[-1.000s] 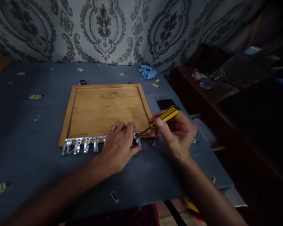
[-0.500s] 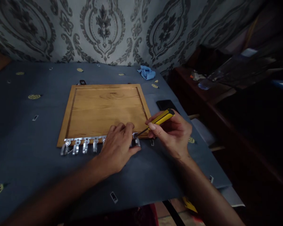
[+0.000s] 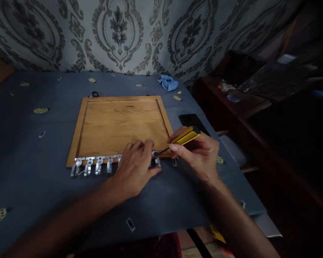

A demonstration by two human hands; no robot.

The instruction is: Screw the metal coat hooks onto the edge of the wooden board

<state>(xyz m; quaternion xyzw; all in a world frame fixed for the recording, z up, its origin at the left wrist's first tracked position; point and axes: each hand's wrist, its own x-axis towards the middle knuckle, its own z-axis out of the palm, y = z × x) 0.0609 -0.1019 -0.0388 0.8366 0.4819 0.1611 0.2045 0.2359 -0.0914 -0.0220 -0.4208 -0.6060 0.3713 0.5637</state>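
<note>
A framed wooden board [image 3: 123, 122] lies flat, with a silver hook rail [image 3: 99, 163] along its near edge. My left hand [image 3: 136, 166] grips the right part of the rail against the board, fingers curled and thumb by the last hook. It covers some of the hooks. My right hand [image 3: 197, 156] is closed round a screwdriver [image 3: 184, 137] with a yellow and black handle. The screwdriver slants down to the left, its tip at the rail's right end. Whether a screw sits under the tip is too small to tell.
Blue patterned cloth [image 3: 102, 211] covers the table. Beyond the board lies a crumpled blue cloth [image 3: 168, 83]; a dark phone-like slab [image 3: 194, 122] is behind my right hand. Patterned fabric [image 3: 118, 36] rises at the back. A clear bottle [image 3: 238, 94] lies on a dark red surface at right.
The screwdriver's handle has turned slightly and dipped a little in my right hand. My left hand stays on the rail. The whole view has shifted slightly.
</note>
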